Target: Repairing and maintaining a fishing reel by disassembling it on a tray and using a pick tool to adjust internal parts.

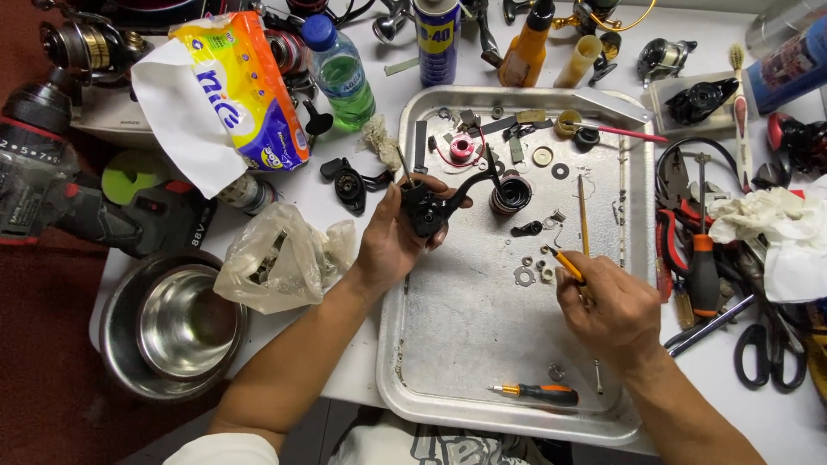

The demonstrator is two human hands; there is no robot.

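My left hand (392, 241) grips a black fishing-reel body (428, 209) with its crank arm sticking out to the right, held over the left side of a metal tray (482, 379). My right hand (613, 308) holds a thin yellow-handled tool (566, 263), its tip pointing at small washers and a gear (527, 274) lying on the tray. A black spool (510, 193) stands just right of the reel body. Several small reel parts lie along the tray's far end.
An orange-and-black screwdriver (541, 393) lies at the tray's near edge. A steel bowl (177, 323) and a crumpled plastic bag (276, 258) sit left. A cordless drill (77, 194), bottles, spray can, pliers, scissors (767, 349) and rags crowd the white table.
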